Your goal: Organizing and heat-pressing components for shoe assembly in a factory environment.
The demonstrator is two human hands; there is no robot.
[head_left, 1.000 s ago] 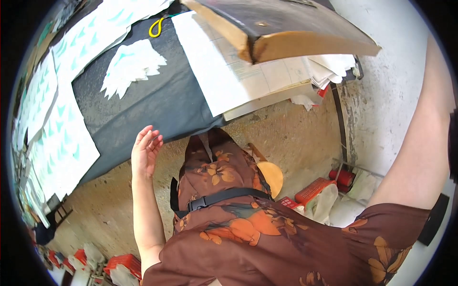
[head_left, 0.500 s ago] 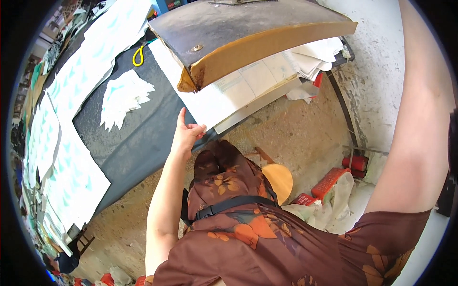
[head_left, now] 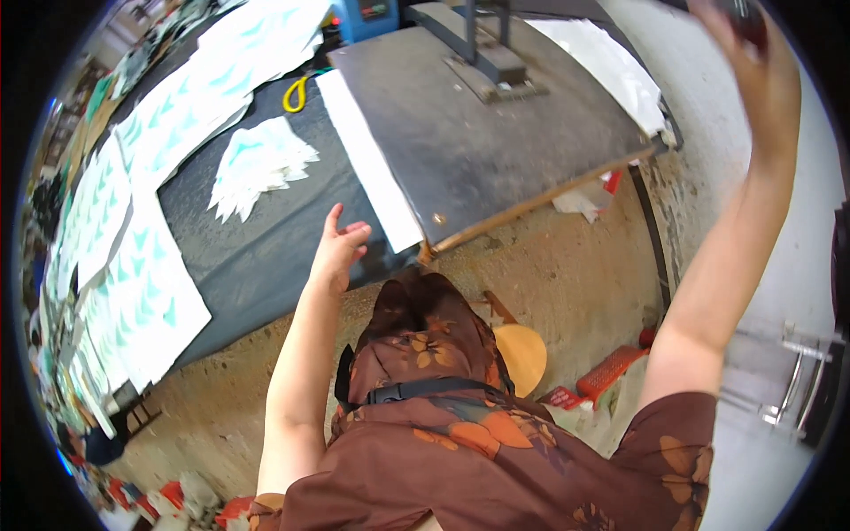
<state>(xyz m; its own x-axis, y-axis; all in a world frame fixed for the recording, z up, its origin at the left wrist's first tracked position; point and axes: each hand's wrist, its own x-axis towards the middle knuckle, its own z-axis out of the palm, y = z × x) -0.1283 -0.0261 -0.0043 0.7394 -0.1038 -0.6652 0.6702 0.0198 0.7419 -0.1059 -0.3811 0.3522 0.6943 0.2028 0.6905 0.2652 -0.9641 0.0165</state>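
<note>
My left hand [head_left: 339, 252] hovers beside the near left corner of a dark flat press plate [head_left: 505, 142], its fingers apart and holding nothing. The plate lies down on white paper [head_left: 372, 164], whose left strip stays uncovered. At the upper right, my raised right hand [head_left: 760, 75] is closed around a dark rounded handle [head_left: 746, 25]; motion blurs it and the frame's edge cuts it off. A metal bracket [head_left: 500, 62] stands on top of the plate.
Left of the plate, the dark table cover [head_left: 283, 257] bears cut white pieces [head_left: 261, 168], large printed sheets [head_left: 142, 301] and yellow-handled scissors [head_left: 295, 95]. A blue box [head_left: 366, 19] stands behind. A round wooden stool seat [head_left: 521, 358] and a red basket [head_left: 611, 370] are below.
The tilted press plate has come down flat over the paper. My right arm has swung inward, bringing its hand into view. My left hand has drawn off the paper's edge.
</note>
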